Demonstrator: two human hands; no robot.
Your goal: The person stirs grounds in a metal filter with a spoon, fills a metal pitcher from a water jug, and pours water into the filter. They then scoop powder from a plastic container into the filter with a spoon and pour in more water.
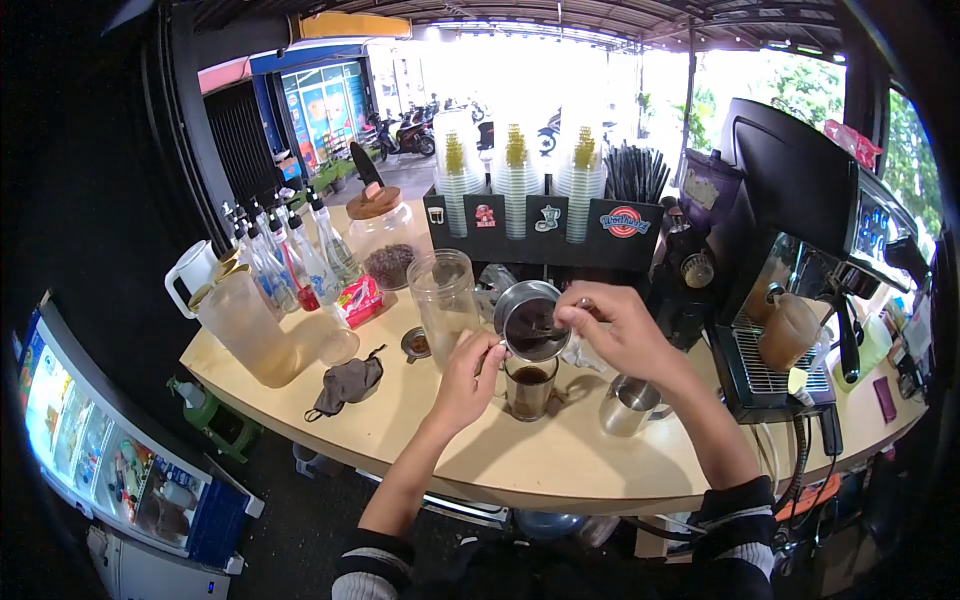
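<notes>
A metal cup (537, 322) with dark liquid inside is tilted above a glass mug (530, 388), which holds dark liquid too. My left hand (467, 385) is closed at the left side of the metal cup. In my right hand (615, 325) is the handle of a spoon, pinched, its other end inside the metal cup. A metal pitcher (628, 405) stands just right of the glass mug, below my right wrist. Behind my left hand stands a tall clear container (443, 290).
Left: a large plastic jug (245, 330), syrup bottles (285, 260), a red packet (360, 300), a dark cloth mask (347, 383) and a jar (385, 240). Behind: stacked cups in a black holder (540, 228). Right: an espresso machine (790, 190). The counter's front edge (560, 500) is close.
</notes>
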